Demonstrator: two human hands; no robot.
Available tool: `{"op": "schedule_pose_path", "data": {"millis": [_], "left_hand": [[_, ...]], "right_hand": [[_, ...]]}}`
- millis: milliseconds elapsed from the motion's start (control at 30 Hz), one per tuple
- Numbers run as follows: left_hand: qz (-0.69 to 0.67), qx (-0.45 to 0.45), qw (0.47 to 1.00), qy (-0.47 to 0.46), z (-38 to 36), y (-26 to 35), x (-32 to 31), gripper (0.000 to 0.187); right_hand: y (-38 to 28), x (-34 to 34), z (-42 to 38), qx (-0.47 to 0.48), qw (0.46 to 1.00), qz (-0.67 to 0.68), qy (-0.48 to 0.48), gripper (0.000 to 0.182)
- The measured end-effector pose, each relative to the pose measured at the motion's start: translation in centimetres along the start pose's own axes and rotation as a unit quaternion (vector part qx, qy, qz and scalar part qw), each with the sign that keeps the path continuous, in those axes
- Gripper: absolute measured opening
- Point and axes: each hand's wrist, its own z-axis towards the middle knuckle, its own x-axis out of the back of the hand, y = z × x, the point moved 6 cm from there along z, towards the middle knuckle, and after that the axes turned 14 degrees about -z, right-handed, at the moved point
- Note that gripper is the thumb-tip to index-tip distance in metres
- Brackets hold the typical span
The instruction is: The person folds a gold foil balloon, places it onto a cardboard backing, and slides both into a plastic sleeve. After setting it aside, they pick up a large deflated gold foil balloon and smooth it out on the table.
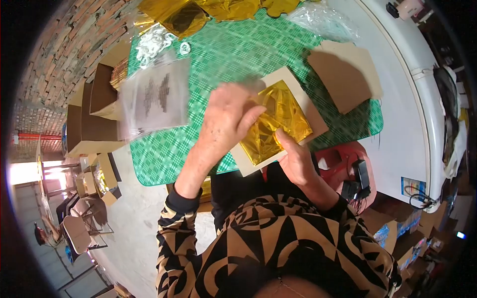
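A folded gold foil sheet [284, 111] lies on a tan cardboard square [313, 116] at the table's near edge. My right hand [298, 161] grips the lower right edge of both, its thumb pressed on the foil. Over the foil's left side is my left hand [223, 111], its fingers blurred by motion and partly hidden; whether they hold anything does not show. To the left of my left hand lies a stack of clear plastic bags [156, 97] with dark print.
More cardboard sheets [345, 74] lie at the right of the green checked table [223, 47]. Gold foil [218, 10], clear plastic [323, 21] and white rings [153, 43] are at the back. Open cartons [82, 124] stand left; a red chair [343, 166] is at the near right.
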Motion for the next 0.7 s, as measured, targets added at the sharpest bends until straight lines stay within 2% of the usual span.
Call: {"op": "schedule_pose_path", "data": {"millis": [33, 133, 167, 233, 333, 400, 467, 533, 667, 700], "left_hand": [[-0.008, 0.009, 1.000, 0.015, 0.0, 0.1, 0.6, 0.028], [-0.025, 0.100, 0.974, 0.202, -2.3, -2.5, 2.9, 0.042], [-0.108, 0.161, 0.951, 0.241, -3.6, -3.7, 3.0, 0.048], [-0.268, 0.276, 0.870, 0.309, -6.8, -5.1, 2.5, 0.059], [-0.417, 0.382, 0.763, 0.312, -9.8, -3.4, 0.1, 0.072], [-0.525, 0.406, 0.682, 0.308, -11.1, -2.0, -1.5, 0.083], [-0.638, 0.368, 0.616, 0.279, -11.0, -0.2, -3.1, 0.086], [-0.652, 0.372, 0.608, 0.257, -11.3, 1.4, -4.1, 0.088], [-0.624, 0.403, 0.623, 0.243, -12.2, 2.9, -4.5, 0.073], [-0.624, 0.411, 0.612, 0.261, -12.7, 2.8, -4.5, 0.057]], "right_hand": [[-0.2, 0.1, 0.0, 0.004, 1.000, -0.003, 0.014, 0.044], [0.3, 1.0, 0.2, 0.018, 0.999, 0.012, 0.050, 0.042], [0.2, 1.1, 0.2, 0.004, 0.999, 0.022, 0.048, 0.044], [0.3, 1.5, 0.2, -0.003, 0.998, 0.020, 0.056, 0.047], [0.2, 1.1, 0.0, 0.004, 0.998, 0.013, 0.065, 0.047], [0.5, 1.0, -0.3, 0.003, 0.997, 0.014, 0.080, 0.047], [0.1, 0.3, -0.6, 0.020, 0.997, 0.013, 0.079, 0.047], [0.2, -0.1, -0.8, 0.033, 0.996, 0.004, 0.081, 0.048], [0.6, -0.7, -1.5, 0.030, 0.997, -0.016, 0.072, 0.049], [0.7, -0.9, -1.7, 0.024, 0.997, -0.017, 0.065, 0.049]]}}
